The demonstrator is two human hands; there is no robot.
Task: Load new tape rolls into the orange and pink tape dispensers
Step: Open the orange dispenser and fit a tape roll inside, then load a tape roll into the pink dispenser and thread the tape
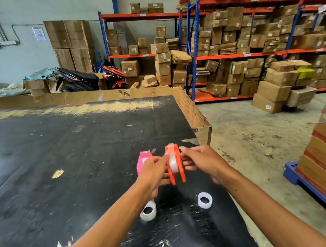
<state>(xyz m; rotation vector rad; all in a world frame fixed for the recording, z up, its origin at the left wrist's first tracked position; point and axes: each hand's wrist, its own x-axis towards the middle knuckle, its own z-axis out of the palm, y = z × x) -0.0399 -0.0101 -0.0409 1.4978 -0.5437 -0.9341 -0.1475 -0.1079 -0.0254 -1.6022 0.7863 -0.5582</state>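
The orange tape dispenser point(175, 165) is held up above the black table point(61, 153), with a clear tape roll point(173, 163) between its two side plates. My left hand point(154, 177) grips its left side, fingertips on the roll. My right hand point(200, 162) holds its right side plate. The pink dispenser point(143, 161) stands on the table just behind my left hand, partly hidden by it. Two clear tape rolls lie on the table nearer to me: one point(148, 211) under my left wrist, the other point(204, 200) under my right.
The table's right edge point(202, 123) runs close past my right hand, with concrete floor beyond. A blue pallet point(311, 186) loaded with stacked boxes stands at the right. Shelves of cardboard boxes and two parked motorbikes point(94, 78) fill the back.
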